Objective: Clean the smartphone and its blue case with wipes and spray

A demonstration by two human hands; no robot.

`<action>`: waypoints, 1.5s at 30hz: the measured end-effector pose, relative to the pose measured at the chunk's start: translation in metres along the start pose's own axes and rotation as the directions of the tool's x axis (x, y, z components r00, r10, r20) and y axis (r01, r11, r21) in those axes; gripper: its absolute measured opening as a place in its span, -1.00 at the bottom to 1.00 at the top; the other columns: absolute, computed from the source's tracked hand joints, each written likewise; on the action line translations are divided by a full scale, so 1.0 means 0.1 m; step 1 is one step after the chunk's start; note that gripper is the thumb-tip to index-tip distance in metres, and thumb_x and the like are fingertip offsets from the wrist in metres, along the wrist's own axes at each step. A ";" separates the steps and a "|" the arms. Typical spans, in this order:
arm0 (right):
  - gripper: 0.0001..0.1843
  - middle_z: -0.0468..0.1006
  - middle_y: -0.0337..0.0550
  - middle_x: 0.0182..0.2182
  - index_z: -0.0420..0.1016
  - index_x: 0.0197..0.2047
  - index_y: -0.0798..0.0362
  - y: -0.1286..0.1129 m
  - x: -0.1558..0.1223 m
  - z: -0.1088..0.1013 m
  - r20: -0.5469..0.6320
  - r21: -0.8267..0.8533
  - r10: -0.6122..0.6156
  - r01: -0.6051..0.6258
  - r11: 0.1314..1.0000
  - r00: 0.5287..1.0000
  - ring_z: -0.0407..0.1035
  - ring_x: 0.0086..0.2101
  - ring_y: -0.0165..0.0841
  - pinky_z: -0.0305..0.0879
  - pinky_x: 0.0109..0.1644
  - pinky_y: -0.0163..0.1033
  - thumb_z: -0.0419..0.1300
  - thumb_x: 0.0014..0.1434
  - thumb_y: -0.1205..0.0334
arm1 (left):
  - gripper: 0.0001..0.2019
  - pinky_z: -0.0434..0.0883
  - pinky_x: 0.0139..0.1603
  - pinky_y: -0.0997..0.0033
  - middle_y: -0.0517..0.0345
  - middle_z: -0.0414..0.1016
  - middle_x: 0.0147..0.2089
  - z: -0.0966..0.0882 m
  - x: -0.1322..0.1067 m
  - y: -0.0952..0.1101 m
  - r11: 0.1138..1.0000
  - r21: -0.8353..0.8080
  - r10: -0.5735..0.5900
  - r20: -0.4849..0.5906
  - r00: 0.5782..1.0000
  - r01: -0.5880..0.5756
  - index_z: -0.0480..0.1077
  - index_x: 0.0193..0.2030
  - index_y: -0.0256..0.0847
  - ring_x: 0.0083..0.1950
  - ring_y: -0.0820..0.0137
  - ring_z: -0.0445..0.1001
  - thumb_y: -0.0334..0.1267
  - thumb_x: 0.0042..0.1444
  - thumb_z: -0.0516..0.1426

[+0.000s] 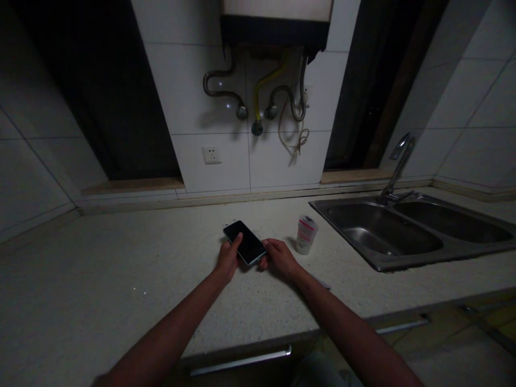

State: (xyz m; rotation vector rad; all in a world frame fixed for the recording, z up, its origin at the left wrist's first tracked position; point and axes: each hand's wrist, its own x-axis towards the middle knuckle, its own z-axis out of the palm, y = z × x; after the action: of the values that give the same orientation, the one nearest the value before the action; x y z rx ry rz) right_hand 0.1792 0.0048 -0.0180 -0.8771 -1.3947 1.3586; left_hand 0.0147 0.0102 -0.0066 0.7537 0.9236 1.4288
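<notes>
A black smartphone (pixel 245 240) with a dark screen is held just above the pale speckled countertop (pixel 121 269). My left hand (pixel 228 259) grips its near left edge, thumb resting on the screen. My right hand (pixel 279 256) pinches the phone's near right corner with curled fingers. Both forearms reach in from the bottom of the view.
A small white plastic cup (pixel 306 234) with a red label stands just right of my hands. A steel double sink (pixel 407 228) with a tap (pixel 399 164) lies at the right. A wall socket (pixel 211 155) and water-heater pipes (pixel 258 99) are behind. Drawer handles (pixel 242 361) run below the counter edge.
</notes>
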 end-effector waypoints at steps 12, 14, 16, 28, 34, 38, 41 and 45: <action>-0.43 0.57 -0.20 -0.61 0.42 -0.31 0.08 -0.18 -0.07 0.03 0.107 0.048 0.012 -0.017 0.999 0.994 0.48 -0.60 -0.35 0.44 -0.46 -0.29 0.23 0.02 -0.33 | -0.46 0.48 -0.33 0.37 0.02 0.58 -0.39 -0.01 0.05 0.04 0.998 -0.055 0.014 -0.036 0.999 -0.016 0.46 -0.33 -0.35 -0.40 0.31 0.54 0.07 -0.29 0.45; -0.42 0.57 -0.20 -0.61 0.42 -0.31 0.08 -0.17 -0.07 0.04 0.120 0.052 0.002 -0.008 0.999 0.993 0.49 -0.60 -0.35 0.45 -0.46 -0.28 0.24 0.02 -0.33 | -0.44 0.47 -0.33 0.37 0.03 0.58 -0.41 -0.01 0.05 0.04 0.999 -0.053 0.007 -0.043 0.999 -0.010 0.45 -0.33 -0.35 -0.41 0.31 0.54 0.06 -0.31 0.46; -0.43 0.58 -0.19 -0.60 0.42 -0.28 0.08 -0.16 -0.07 0.03 0.122 0.044 -0.015 0.009 0.999 0.992 0.50 -0.58 -0.33 0.47 -0.44 -0.26 0.23 0.04 -0.32 | -0.46 0.47 -0.34 0.37 0.05 0.57 -0.42 0.00 0.05 0.04 0.998 -0.054 0.013 -0.050 0.999 -0.016 0.45 -0.33 -0.35 -0.41 0.33 0.53 0.05 -0.28 0.46; -0.46 0.59 -0.19 -0.56 0.47 -0.18 0.12 -0.16 -0.07 0.01 0.122 0.028 -0.084 0.082 0.996 0.989 0.53 -0.55 -0.32 0.51 -0.40 -0.21 0.21 0.11 -0.24 | -0.67 0.53 -0.29 0.32 -0.05 0.60 -0.36 0.03 0.00 0.10 0.990 -0.115 -0.074 0.025 0.997 0.077 0.48 -0.27 -0.39 -0.38 0.30 0.56 -0.09 0.06 0.33; -0.47 0.58 -0.18 -0.54 0.47 -0.24 0.12 -0.12 -0.06 -0.01 0.053 0.048 -0.045 0.042 0.998 0.998 0.53 -0.55 -0.31 0.51 -0.42 -0.21 0.27 0.05 -0.23 | -0.62 0.54 -0.09 0.24 -0.15 0.61 -0.21 -0.01 0.01 0.10 0.977 -0.089 -0.177 0.174 0.969 0.194 0.44 -0.18 -0.39 -0.23 0.24 0.59 -0.07 0.08 0.32; -0.48 0.58 -0.17 -0.52 0.48 -0.25 0.13 -0.05 -0.04 0.00 0.008 0.016 -0.036 0.036 0.999 0.999 0.53 -0.54 -0.31 0.50 -0.42 -0.21 0.26 0.04 -0.22 | -0.41 0.50 0.02 0.17 -0.07 0.57 -0.09 0.00 0.01 0.09 0.998 0.037 -0.062 0.043 0.997 0.060 0.31 0.09 -0.26 -0.09 0.23 0.58 -0.08 -0.02 0.39; -0.48 0.60 -0.13 -0.46 0.50 -0.22 0.14 0.00 -0.02 -0.01 -0.048 -0.053 -0.040 0.038 0.998 0.998 0.53 -0.52 -0.30 0.50 -0.41 -0.20 0.23 0.07 -0.21 | -0.11 0.43 0.13 0.14 -0.07 0.51 0.06 0.02 -0.03 0.07 0.983 0.182 0.026 -0.014 1.000 -0.023 0.13 0.29 -0.13 0.04 0.22 0.53 -0.12 -0.14 0.46; -0.55 0.62 -0.09 -0.40 0.53 -0.16 0.14 -0.01 -0.06 -0.06 -0.095 -0.281 -0.159 0.127 0.951 0.983 0.53 -0.44 -0.29 0.48 -0.35 -0.21 0.14 0.18 -0.10 | -0.14 0.40 0.17 0.12 -0.13 0.45 0.14 0.04 -0.11 0.04 0.988 0.148 -0.082 0.228 0.970 0.049 0.17 0.28 -0.15 0.10 0.18 0.49 -0.10 -0.13 0.44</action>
State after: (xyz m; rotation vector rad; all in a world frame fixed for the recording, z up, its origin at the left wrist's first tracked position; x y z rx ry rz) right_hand 0.1870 0.0013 -0.0182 -0.9975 -1.5462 1.0030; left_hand 0.0173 0.0003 -0.0006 0.9666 0.8642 1.1963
